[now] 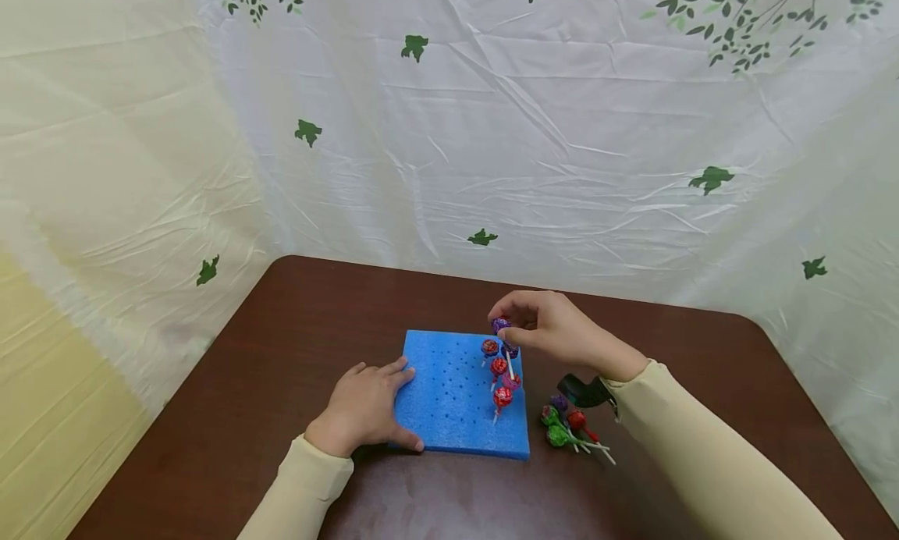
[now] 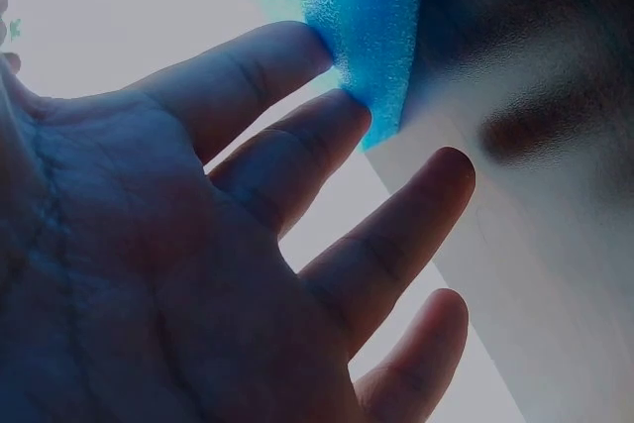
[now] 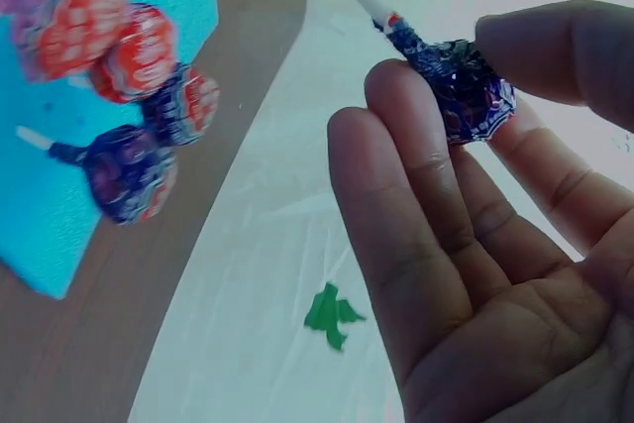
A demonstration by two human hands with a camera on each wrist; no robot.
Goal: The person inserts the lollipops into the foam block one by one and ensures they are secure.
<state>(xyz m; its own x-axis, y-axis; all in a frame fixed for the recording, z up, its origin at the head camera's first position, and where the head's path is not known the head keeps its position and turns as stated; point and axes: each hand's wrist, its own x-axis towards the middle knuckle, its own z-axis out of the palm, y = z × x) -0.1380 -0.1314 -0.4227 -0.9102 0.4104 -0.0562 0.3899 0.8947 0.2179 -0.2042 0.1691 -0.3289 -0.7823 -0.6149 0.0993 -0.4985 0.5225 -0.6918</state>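
Observation:
A blue foam board [image 1: 449, 435] with rows of small holes lies flat on the table. My left hand [image 1: 368, 407] rests at its left side, fingers spread and thumb at the near edge; the left wrist view shows the fingertips against the foam [image 2: 371, 47]. My right hand [image 1: 562, 329] pinches a purple-wrapped lollipop [image 3: 471, 96] by its head, above the board's far right part. In the head view its white stick [image 1: 509, 366] points down. Several lollipops stand in the board's right side, among them a red one [image 1: 502, 397] and a dark purple one [image 3: 129, 173].
On the brown table [image 1: 337, 306], right of the board, lies a loose pile of lollipops, with green [image 1: 557, 435], red [image 1: 577, 420] and purple [image 1: 559, 402] wrappers. A black wrist device [image 1: 586, 392] hangs under the right wrist. A white leaf-patterned curtain [image 1: 597, 212] stands behind the table.

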